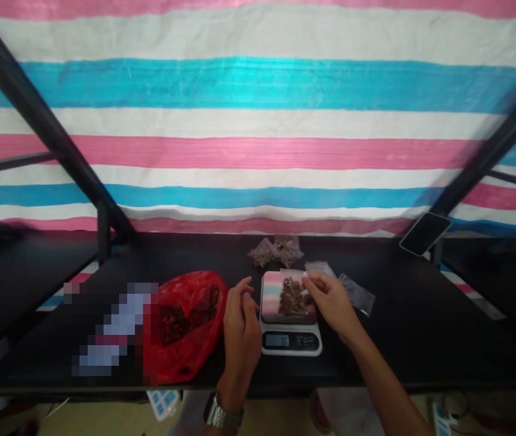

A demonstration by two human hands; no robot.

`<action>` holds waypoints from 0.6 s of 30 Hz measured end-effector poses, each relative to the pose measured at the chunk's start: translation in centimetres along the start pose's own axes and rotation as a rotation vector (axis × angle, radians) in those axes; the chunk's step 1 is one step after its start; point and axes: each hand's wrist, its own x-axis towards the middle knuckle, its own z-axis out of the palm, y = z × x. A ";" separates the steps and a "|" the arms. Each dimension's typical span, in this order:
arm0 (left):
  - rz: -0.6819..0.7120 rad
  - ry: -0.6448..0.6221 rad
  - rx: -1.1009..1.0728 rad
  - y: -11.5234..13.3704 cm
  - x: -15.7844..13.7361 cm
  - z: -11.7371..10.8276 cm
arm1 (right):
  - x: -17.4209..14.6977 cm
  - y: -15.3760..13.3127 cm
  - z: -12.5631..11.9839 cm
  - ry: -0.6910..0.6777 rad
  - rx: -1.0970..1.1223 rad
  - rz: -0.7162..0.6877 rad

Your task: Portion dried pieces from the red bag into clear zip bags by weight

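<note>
A small clear plastic bag of brown dried pieces lies on the shiny plate of a white digital kitchen scale. My right hand reaches in from the right, thumb and fingertips pinched on the upper right edge of this bag. The scale's display is lit, but its digits are too small to read. Just left of the scale, my left hand is raised with its fingers loosely bent and apart, holding nothing. An opened red plastic bag with more brown pieces inside sits beside that hand.
Behind the scale lie several filled clear bags. Flat clear bags rest to its right. A phone leans by the right metal post. Dark slanted posts flank the black table, with a striped sheet behind.
</note>
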 end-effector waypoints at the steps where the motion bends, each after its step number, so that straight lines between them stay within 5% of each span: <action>1: 0.016 0.004 0.012 -0.1 0.1 0.2 | -0.1 0.6 -0.1 0.037 -0.072 -0.024; 6: 0.040 0.027 0.032 -0.6 0.3 0.6 | -0.1 1.9 0.1 0.326 -0.390 -0.208; 18: 0.063 0.206 0.004 0.0 0.8 -0.2 | 1.2 1.8 -2.8 0.803 -0.255 -0.280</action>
